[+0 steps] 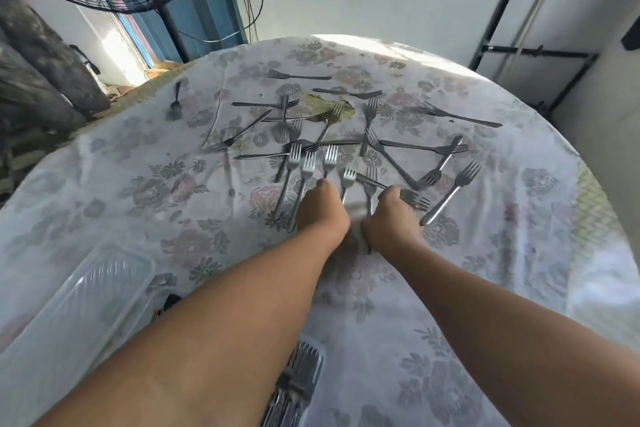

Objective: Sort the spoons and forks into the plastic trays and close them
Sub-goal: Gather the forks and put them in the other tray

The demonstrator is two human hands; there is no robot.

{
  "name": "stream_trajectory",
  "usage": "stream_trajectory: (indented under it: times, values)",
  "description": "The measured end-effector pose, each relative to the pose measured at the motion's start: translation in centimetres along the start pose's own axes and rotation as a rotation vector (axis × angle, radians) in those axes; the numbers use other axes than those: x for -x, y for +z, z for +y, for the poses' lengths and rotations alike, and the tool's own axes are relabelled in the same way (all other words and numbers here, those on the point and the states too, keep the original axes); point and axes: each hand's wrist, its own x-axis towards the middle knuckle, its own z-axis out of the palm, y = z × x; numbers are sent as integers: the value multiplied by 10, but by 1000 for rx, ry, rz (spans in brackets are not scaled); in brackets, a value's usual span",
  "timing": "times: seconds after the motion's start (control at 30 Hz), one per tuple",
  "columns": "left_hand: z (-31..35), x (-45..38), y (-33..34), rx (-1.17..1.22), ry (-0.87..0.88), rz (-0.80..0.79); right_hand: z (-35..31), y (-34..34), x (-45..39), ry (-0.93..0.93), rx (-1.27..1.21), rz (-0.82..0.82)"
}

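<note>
Just beyond the clear plastic tray point(104, 291) at the desk's point(485, 288) near left, both hands work the scattered forks point(367, 121). The left hand point(322, 210) curls its grip round several upright fork handles; the right hand point(393, 218) pinches a few more, one lying crosswise. Best to square the tines one way before carrying the bunch back. Roughly twenty forks lie beyond the tray; more sit stacked in a second tray point(313, 352) beside it. No spoons show.
</note>
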Motion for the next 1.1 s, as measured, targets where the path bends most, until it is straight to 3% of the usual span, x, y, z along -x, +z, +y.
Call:
stream_trajectory:
  times: [0.13,0.3,0.43,0.6,0.77,0.97,1.1]
  values:
    - [-3,-6,-2,44,-91,-168,-1,-3,-1,70,-38,-102]
    - [-19,2,-2,118,-110,-360,-1,-3,2,30,47,-190]
    - [-36,1,-10,218,-149,-295,-15,-2,9,-39,151,-265]
    - [-61,-14,-22,335,-219,-140,-35,12,18,124,-349,-428]
    - [-83,-23,-17,267,-178,-98,-48,35,16,43,-329,-195]
    - [-84,-27,-3,167,-114,-60,-57,52,4,-40,-76,-74]
    - [-86,-32,-14,209,-139,-124,-66,58,-11,-27,9,-47]
